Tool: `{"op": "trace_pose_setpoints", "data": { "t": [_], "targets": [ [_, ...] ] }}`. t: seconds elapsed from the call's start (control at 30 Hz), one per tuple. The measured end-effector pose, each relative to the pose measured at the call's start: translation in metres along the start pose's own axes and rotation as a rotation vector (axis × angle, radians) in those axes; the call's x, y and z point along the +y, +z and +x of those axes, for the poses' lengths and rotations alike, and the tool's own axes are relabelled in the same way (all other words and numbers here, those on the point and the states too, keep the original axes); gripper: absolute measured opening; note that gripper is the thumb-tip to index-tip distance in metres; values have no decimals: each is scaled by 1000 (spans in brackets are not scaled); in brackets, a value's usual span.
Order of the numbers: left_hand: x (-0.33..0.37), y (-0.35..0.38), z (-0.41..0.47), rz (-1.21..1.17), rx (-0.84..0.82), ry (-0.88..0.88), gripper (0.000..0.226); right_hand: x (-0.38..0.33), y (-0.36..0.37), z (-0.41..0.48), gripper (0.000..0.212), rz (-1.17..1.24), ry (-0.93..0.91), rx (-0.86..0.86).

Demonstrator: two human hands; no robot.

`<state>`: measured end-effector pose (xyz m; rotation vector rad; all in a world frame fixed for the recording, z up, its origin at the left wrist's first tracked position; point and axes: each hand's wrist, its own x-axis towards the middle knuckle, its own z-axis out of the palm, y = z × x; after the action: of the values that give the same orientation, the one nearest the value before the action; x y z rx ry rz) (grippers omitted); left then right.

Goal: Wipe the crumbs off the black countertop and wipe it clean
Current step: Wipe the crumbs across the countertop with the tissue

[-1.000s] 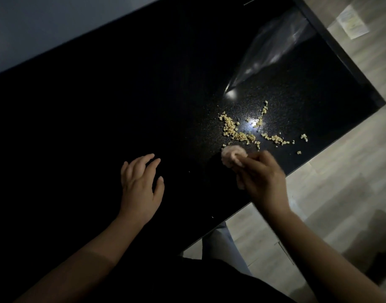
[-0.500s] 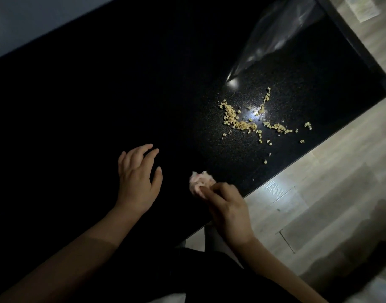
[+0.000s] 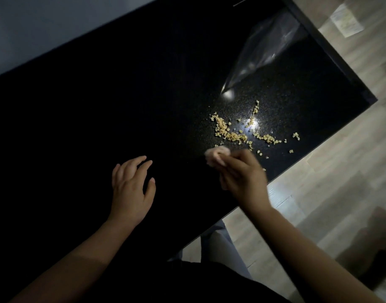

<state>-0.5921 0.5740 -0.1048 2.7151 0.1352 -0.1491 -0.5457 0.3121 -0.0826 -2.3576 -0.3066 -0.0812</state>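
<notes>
Loads of crumbs (image 3: 231,134) sit on the black surface (image 3: 100,106), right hand (image 3: 242,178) pinching a pinkish wad (image 3: 216,155) just beside them, left hand (image 3: 131,193) resting loose-fingered further left.

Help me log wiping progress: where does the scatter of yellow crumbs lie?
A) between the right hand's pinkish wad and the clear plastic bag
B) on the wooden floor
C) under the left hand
A: the yellow crumbs lie on the black countertop beyond the pinkish wad in the right hand, short of the clear plastic bag.
</notes>
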Motion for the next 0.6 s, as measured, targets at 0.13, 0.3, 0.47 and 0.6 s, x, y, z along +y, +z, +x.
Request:
{"op": "trace_pose_setpoints", "data": {
  "t": [0.13, 0.3, 0.47, 0.6],
  "targets": [
    [-4, -5, 3, -59, 31, 4, 47, -24, 56, 27, 20, 34, 16, -20],
    [-9, -9, 6, 1, -9, 33, 50, -14, 73, 41, 22, -119, -10, -21],
    [-6, -6, 9, 41, -13, -7, 51, 30, 35, 41, 21, -210, 153, 117],
    [-2, -5, 12, 57, -2, -38, 50, 41, 5, 45, 21, -165, 176, 156]
  ]
}}
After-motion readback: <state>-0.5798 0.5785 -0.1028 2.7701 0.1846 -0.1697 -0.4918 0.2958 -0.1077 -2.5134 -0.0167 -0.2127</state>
